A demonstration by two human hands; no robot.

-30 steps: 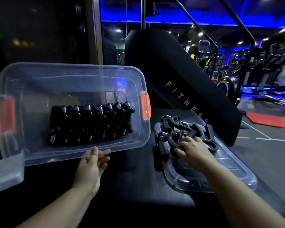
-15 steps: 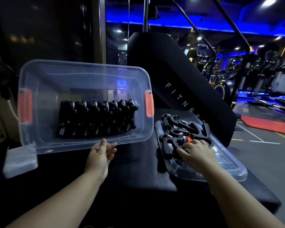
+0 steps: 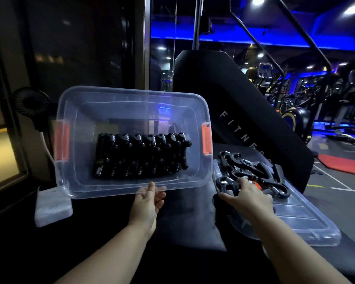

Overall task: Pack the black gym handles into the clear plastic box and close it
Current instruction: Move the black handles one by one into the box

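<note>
I had the clear plastic box [image 3: 131,107] tipped up on its long side so that its open mouth faced me, its lower rim down by the black worktop [image 3: 182,232]. My left hand [image 3: 147,203] held that near rim at the middle, thumb up over the edge and fingers [image 3: 162,190] tucked beneath, pinching the plastic between them. An orange latch [image 3: 61,140] sat at the left end of the box and another orange latch [image 3: 206,138] at the right.

Inside, a packed row of black gym handles [image 3: 139,154] lay side by side against the bottom of the box, metal springs showing along the top and bottom of the row.

The lid [image 3: 295,220] lay flat on the worktop just right of the box, apart from it. On its far end sat a loose pile of handles [image 3: 258,171], tangled over one another. My right hand [image 3: 248,198] rested on the near side of that pile, thumb stretched left, fingers [image 3: 243,182] bent down onto the closest handle; whether they had closed round it, I could not tell.

A white block [image 3: 53,206] stood on the worktop by the box's left corner, and a black machine lettered FITNESS [image 3: 244,103] rose behind.
</note>
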